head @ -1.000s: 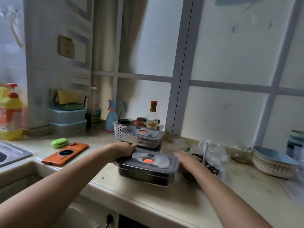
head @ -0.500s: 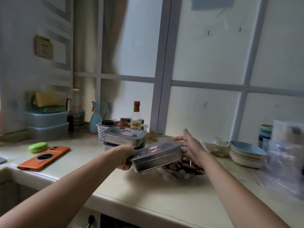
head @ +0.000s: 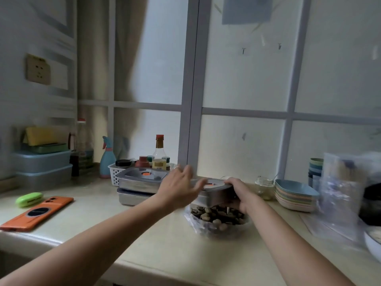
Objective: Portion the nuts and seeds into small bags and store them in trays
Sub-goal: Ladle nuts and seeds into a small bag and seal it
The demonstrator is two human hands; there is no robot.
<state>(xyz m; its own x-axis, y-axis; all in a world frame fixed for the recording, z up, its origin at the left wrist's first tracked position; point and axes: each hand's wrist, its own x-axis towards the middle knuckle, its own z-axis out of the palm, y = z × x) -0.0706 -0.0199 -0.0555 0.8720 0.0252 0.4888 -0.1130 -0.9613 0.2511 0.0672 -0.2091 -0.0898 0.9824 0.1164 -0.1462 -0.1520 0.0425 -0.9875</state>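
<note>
The lidded tray (head: 216, 194) has shifted right since half a second ago and passed from one hand to the other. The right hand (head: 237, 193), spread and empty before, now curls over the tray's right end and grips it. The left hand (head: 177, 187), which carried it earlier, is at the left end with fingers straight and spread; blur hides whether it touches. The tray is level just above the bagged nuts (head: 216, 216) on the surface (head: 165, 240), right of the two stacked trays (head: 138, 183).
</note>
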